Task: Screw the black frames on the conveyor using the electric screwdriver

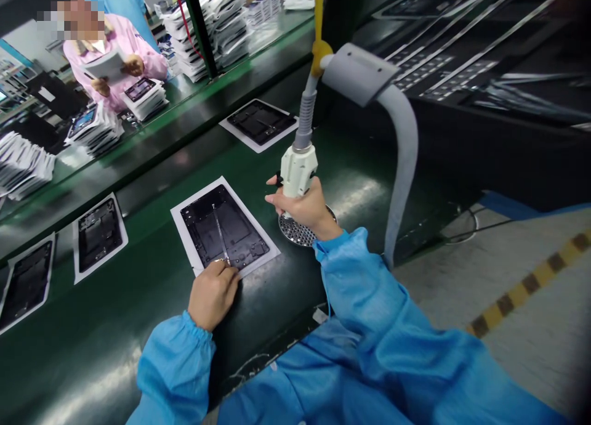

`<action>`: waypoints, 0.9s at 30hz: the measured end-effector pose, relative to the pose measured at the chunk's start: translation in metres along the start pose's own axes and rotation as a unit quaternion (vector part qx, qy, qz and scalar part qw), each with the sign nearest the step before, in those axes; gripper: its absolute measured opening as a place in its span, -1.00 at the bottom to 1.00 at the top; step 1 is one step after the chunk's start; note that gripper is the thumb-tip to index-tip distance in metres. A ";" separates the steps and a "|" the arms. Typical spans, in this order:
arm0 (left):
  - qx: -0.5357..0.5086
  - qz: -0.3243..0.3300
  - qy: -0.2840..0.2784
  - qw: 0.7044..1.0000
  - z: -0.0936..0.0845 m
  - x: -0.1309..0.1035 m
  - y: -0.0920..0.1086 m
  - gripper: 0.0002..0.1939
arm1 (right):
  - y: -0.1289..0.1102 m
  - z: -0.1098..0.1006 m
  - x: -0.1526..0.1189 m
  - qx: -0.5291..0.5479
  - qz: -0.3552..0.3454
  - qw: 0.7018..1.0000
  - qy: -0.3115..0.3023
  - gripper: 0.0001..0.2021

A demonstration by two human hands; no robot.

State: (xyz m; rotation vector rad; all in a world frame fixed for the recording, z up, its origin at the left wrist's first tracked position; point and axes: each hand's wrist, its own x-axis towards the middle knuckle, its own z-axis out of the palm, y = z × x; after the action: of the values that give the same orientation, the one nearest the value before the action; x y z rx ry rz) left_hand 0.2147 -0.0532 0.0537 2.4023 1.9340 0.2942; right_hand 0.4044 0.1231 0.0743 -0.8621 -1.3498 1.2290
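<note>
My right hand (305, 206) is wrapped round a white hand-held tool (298, 169), which hangs upright from a grey ribbed hose (305, 117). Below it a round perforated metal disc (295, 229) is partly hidden by the hand. To the left, a black device housing (221, 225) lies on a white sheet (263, 262) on the green work surface (152, 308). A thin strip (220, 231) runs along the housing's middle. My left hand (213, 292) rests at the near edge of the housing with its fingers bent together; what they hold, if anything, is too small to make out.
More housings on white sheets lie at the left (99, 233) and far back (261, 122). A curved grey pipe (404, 148) stands right of my right hand. Across the bench a person in pink (115, 49) holds sheets beside stacks (145, 101).
</note>
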 end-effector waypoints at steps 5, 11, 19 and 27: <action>-0.001 -0.040 -0.033 0.999 0.002 -0.001 0.000 -0.78 | 0.000 0.001 0.000 -0.010 0.015 1.000 -0.008 -0.79; -0.021 -0.042 0.058 0.997 0.010 0.004 -0.009 -0.77 | 0.000 0.001 0.000 -0.012 0.016 1.000 -0.007 -0.80; -0.018 -0.068 0.046 0.996 0.008 0.009 -0.029 -0.82 | 0.002 0.002 0.000 -0.009 0.021 1.000 -0.018 -0.80; -0.105 -0.096 0.072 0.987 0.002 0.015 -0.032 -0.93 | -0.001 0.002 -0.002 -0.006 0.015 1.000 -0.014 -0.79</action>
State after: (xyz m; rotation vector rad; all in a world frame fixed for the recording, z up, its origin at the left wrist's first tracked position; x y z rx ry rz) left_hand 0.1877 -0.0315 0.0483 2.0995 2.0555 0.6418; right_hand 0.4033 0.1208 0.0745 -0.8800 -1.3717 1.2614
